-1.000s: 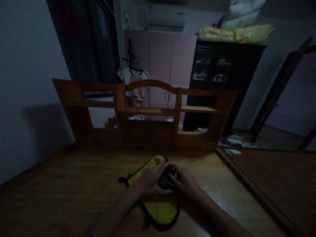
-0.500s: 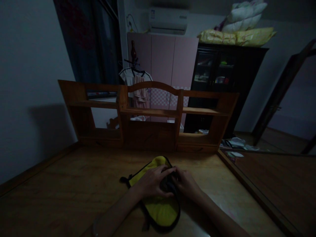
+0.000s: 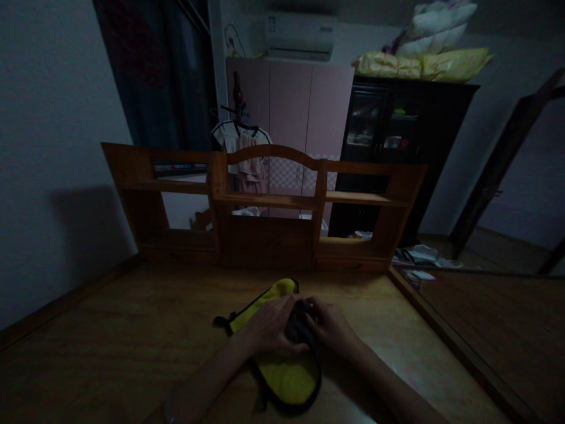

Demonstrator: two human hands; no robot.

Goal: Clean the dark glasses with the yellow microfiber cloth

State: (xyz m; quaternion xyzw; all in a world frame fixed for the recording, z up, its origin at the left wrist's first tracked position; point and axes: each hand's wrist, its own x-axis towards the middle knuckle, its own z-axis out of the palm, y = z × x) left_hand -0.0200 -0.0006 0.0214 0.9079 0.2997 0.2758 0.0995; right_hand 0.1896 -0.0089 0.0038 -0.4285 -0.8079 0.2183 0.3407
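A yellow pouch (image 3: 291,374) with black trim lies on the wooden desktop, with dark tabs at its left end and lower edge. My left hand (image 3: 273,324) rests over its middle, thumb and fingers curled round a dark part (image 3: 298,323) at its right side. At that same side my right hand (image 3: 331,327) has its fingers bent in, pinching the black edge. The two hands' fingertips are close together. Dim light hides whether the dark part is an opening or a separate thing in the pouch.
A wooden shelf unit (image 3: 269,200) stands along the back of the desktop (image 3: 132,341). A raised wooden edge (image 3: 441,330) runs down the right side, and a white wall (image 3: 66,206) is at the left. Beyond are a pink wardrobe (image 3: 289,106) and a black cabinet (image 3: 415,129).
My left fingers have drawn back from the right fingertips, so more of the dark part shows between the hands. The pouch has hardly moved.
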